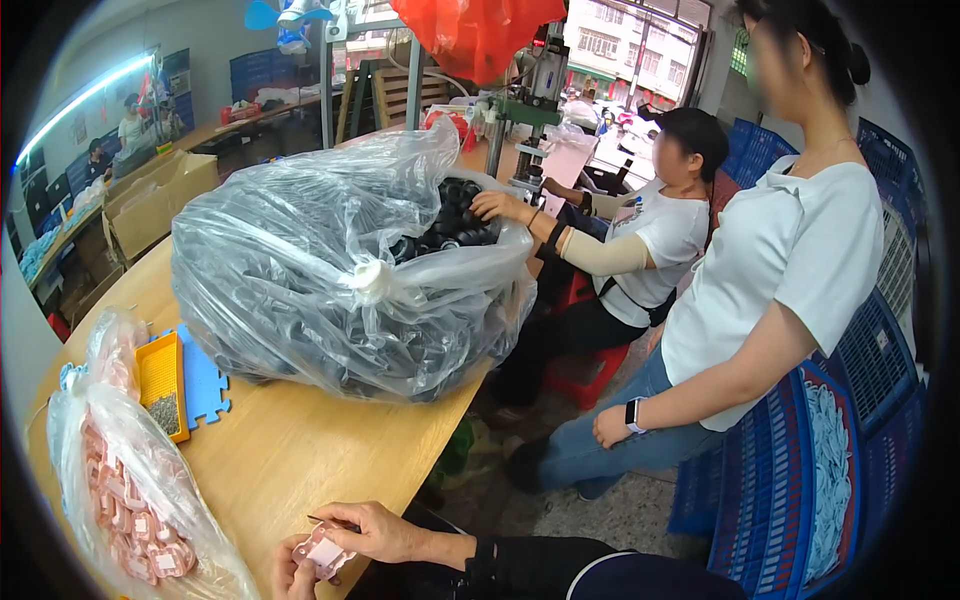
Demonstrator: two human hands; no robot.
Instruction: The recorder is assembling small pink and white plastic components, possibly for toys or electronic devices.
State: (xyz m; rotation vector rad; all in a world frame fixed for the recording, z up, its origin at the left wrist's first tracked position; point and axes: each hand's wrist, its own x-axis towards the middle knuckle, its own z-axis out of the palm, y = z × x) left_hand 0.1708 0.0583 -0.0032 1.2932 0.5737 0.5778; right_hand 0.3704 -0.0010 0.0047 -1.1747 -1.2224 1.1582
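At the near table edge I hold a small pink plastic part [322,553] with a pale, flat middle. My left hand [290,574] pinches it from the left. From the right, my right hand [378,532] grips its upper edge, and a thin dark tip shows by those fingers, too small to name. Left of my hands lies a clear plastic bag [215,520] with several similar pink parts [150,540] inside. Beyond it a yellow tray [178,375] holds small grey metal pieces [165,412], next to a blue foam mat [205,385].
A big clear bag [300,290] of black parts [455,225] covers the table's far side; a seated co-worker [640,240] reaches a hand into its opening. Another person [770,260] stands at the right, before blue crates [775,510]. A green press machine [530,110] stands behind.
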